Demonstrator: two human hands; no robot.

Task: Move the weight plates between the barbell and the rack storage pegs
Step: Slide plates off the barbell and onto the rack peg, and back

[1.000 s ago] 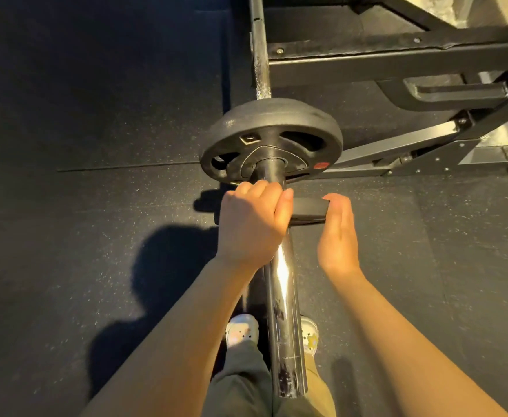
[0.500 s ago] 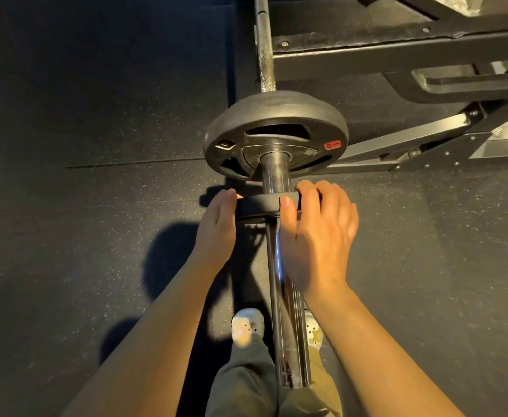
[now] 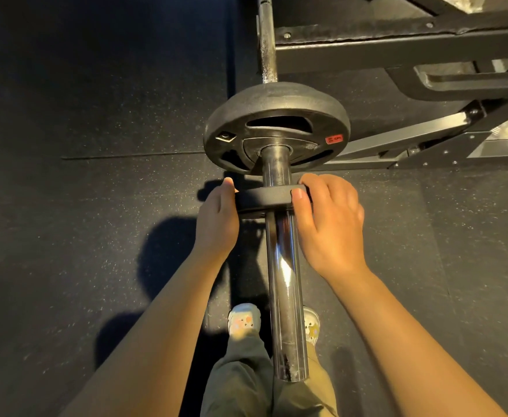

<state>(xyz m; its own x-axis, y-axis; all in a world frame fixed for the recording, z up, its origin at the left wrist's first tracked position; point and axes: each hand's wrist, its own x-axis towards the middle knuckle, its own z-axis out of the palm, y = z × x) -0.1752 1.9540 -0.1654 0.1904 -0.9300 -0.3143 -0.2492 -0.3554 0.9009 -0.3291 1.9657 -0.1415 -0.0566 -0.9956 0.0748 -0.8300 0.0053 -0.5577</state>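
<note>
A large black weight plate [image 3: 276, 127] with a red label sits on the chrome barbell sleeve [image 3: 282, 281], which points toward me. A small black plate [image 3: 264, 196] is threaded on the sleeve a short way in front of the large one, apart from it. My left hand [image 3: 216, 219] holds the small plate's left edge. My right hand [image 3: 328, 224] pinches its right side, thumb on the near face and fingers over the far face. The barbell shaft [image 3: 267, 40] runs away past the large plate.
The black rack frame [image 3: 397, 40] and its angled base bars [image 3: 397, 139] stand at the right and top. Dark rubber floor [image 3: 96, 206] lies all around. My feet in light shoes [image 3: 243, 322] stand under the sleeve's end.
My left hand has moved from on top of the sleeve to the small plate's left edge. My right hand has shifted inward to pinch the plate beside the sleeve.
</note>
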